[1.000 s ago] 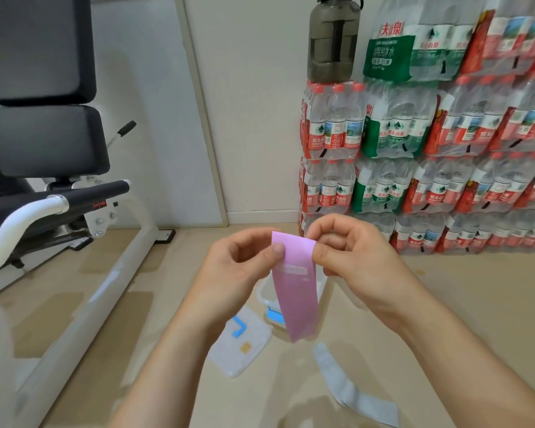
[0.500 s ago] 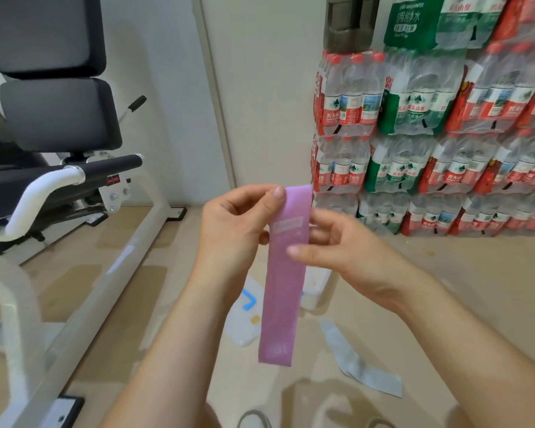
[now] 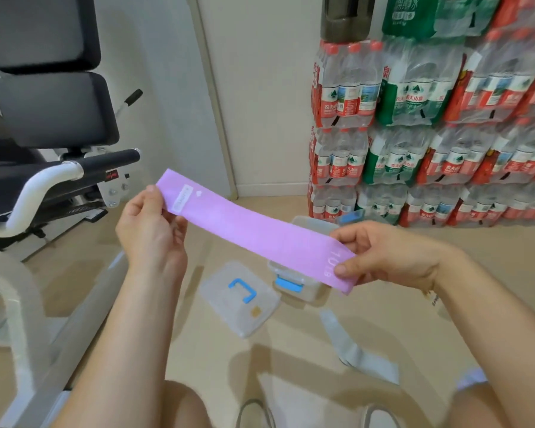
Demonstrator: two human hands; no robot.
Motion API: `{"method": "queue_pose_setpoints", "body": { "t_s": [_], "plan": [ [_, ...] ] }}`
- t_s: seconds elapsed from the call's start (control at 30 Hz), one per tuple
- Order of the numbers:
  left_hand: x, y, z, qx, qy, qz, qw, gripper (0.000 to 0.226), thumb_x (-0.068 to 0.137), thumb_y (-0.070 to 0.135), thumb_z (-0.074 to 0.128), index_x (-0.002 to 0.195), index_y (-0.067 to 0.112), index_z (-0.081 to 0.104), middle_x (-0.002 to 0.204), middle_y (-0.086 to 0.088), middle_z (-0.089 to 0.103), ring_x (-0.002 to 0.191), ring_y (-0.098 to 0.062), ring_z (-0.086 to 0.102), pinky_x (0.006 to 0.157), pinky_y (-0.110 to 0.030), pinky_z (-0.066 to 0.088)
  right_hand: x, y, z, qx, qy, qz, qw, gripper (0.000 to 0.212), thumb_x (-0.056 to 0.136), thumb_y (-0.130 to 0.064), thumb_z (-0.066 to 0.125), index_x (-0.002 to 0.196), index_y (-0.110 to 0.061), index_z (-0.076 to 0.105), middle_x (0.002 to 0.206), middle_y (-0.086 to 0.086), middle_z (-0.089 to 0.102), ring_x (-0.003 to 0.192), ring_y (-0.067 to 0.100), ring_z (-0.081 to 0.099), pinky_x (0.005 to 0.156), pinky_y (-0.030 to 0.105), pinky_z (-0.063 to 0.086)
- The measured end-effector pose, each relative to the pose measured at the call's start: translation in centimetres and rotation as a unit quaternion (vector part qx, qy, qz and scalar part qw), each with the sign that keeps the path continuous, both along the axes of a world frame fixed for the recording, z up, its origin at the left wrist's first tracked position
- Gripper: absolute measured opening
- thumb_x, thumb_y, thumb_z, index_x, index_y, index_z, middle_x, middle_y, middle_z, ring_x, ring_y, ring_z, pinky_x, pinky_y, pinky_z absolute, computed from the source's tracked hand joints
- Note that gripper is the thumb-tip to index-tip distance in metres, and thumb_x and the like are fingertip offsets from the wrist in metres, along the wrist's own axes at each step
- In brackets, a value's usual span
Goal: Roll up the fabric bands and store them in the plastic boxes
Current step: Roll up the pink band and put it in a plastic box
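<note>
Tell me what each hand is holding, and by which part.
Both hold one pink band. The left hand pinches its labelled end, and the right hand pinches the opposite end, beside the printed number. The band spans flat between them.

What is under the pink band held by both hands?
A plastic box with a blue latch stands on the floor below the pink band. The band covers most of it, so its contents are hidden.
</note>
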State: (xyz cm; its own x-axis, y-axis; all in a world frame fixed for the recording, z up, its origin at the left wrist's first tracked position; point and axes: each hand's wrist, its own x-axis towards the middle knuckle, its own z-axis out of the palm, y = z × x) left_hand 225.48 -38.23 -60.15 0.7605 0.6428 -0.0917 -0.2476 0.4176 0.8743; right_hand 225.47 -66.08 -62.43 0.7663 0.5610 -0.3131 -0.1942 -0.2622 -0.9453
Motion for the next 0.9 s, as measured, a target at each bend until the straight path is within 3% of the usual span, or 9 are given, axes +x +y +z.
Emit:
{"method": "queue_pose_setpoints", "body": {
  "t_s": [0.13, 0.2, 0.3, 0.37, 0.4, 0.43, 0.57, 0.77, 0.9],
  "plan": [
    [0.3, 1.2, -1.7, 0.136, 0.117, -0.040, 0.983, 0.010, 0.091, 0.012, 0.054, 0.095, 0.015, 0.064, 0.083, 0.000, 0.065, 0.062, -0.009, 0.057, 0.060, -0.023, 0.045, -0.1, -0.4, 1.2, 0.000, -0.091, -0.129, 0.988, 0.036, 0.079, 0.011, 0.067, 0.106, -0.012, 0.065, 0.092, 0.012, 0.072, 0.074, 0.014, 0.066, 0.064, 0.024, 0.056],
    [0.3, 1.7, -2.7, 0.275, 0.201, -0.101, 0.935, 0.018, 0.088, 0.006, 0.055, 0.101, 0.008, 0.067, 0.076, -0.005, 0.064, 0.054, -0.010, 0.056, 0.055, -0.021, 0.042, -0.3, -0.4, 1.9, 0.001, -0.154, -0.183, 0.971, 0.040, 0.076, 0.010, 0.070, 0.106, -0.014, 0.065, 0.091, 0.017, 0.072, 0.070, 0.014, 0.065, 0.064, 0.021, 0.054],
    [-0.2, 2.0, -3.7, 0.464, 0.352, -0.282, 0.762, 0.019, 0.087, 0.005, 0.055, 0.102, 0.006, 0.067, 0.073, -0.009, 0.068, 0.050, -0.009, 0.061, 0.049, -0.020, 0.041, -0.6, -0.1, 2.5, 0.014, -0.194, -0.230, 0.953, 0.041, 0.075, 0.008, 0.073, 0.107, -0.015, 0.062, 0.082, 0.015, 0.074, 0.066, 0.015, 0.066, 0.067, 0.026, 0.056],
    [-0.7, 1.2, -3.9, 0.576, 0.403, -0.380, 0.601, 0.022, 0.088, 0.015, 0.055, 0.108, 0.016, 0.065, 0.094, -0.004, 0.072, 0.074, -0.012, 0.065, 0.062, -0.021, 0.046, -0.8, 0.4, 2.7, 0.002, -0.208, -0.223, 0.952, 0.035, 0.077, 0.004, 0.072, 0.103, -0.016, 0.061, 0.080, 0.012, 0.075, 0.069, 0.017, 0.067, 0.076, 0.034, 0.056],
    [-0.8, 0.4, -3.9, 0.631, 0.375, -0.383, 0.560, 0.025, 0.090, 0.020, 0.054, 0.113, 0.021, 0.064, 0.105, 0.001, 0.070, 0.088, -0.012, 0.064, 0.074, -0.023, 0.048, -0.8, 0.8, 2.6, -0.015, -0.214, -0.209, 0.954, 0.030, 0.080, 0.001, 0.070, 0.101, -0.017, 0.060, 0.080, 0.011, 0.075, 0.069, 0.018, 0.066, 0.078, 0.038, 0.055],
    [-0.9, -0.7, -3.7, 0.663, 0.319, -0.369, 0.568, 0.027, 0.092, 0.025, 0.053, 0.117, 0.023, 0.063, 0.113, 0.005, 0.067, 0.100, -0.011, 0.063, 0.085, -0.024, 0.048, -0.8, 1.2, 2.7, -0.037, -0.223, -0.190, 0.955, 0.026, 0.082, -0.002, 0.069, 0.100, -0.019, 0.059, 0.081, 0.012, 0.075, 0.070, 0.019, 0.065, 0.079, 0.040, 0.054],
    [-2.2, -6.9, -1.8, 0.472, 0.052, -0.433, 0.766, 0.027, 0.096, 0.023, 0.052, 0.121, 0.023, 0.062, 0.115, 0.015, 0.066, 0.106, 0.008, 0.059, 0.091, -0.017, 0.048, -0.8, 2.8, 2.2, -0.106, -0.257, -0.127, 0.952, 0.022, 0.084, -0.014, 0.067, 0.098, -0.028, 0.058, 0.081, 0.006, 0.074, 0.070, 0.016, 0.062, 0.074, 0.036, 0.050],
    [-2.1, -9.3, -1.7, 0.367, 0.003, -0.409, 0.835, 0.018, 0.094, 0.018, 0.056, 0.100, 0.009, 0.070, 0.085, -0.005, 0.070, 0.074, -0.005, 0.062, 0.072, -0.016, 0.048, -0.7, 2.2, 2.4, -0.079, -0.239, -0.147, 0.956, 0.020, 0.084, -0.015, 0.067, 0.098, -0.027, 0.060, 0.075, 0.002, 0.074, 0.066, 0.020, 0.061, 0.066, 0.033, 0.047],
    [-1.6, -9.1, -1.6, 0.320, 0.033, -0.357, 0.877, 0.020, 0.093, 0.020, 0.057, 0.090, 0.007, 0.072, 0.087, -0.020, 0.070, 0.077, -0.020, 0.060, 0.085, -0.045, 0.053, -0.5, 2.3, 2.1, 0.036, -0.130, -0.209, 0.969, 0.011, 0.090, -0.024, 0.063, 0.099, -0.018, 0.067, 0.077, -0.002, 0.070, 0.063, 0.005, 0.057, 0.052, 0.020, 0.038]
  ]
}}
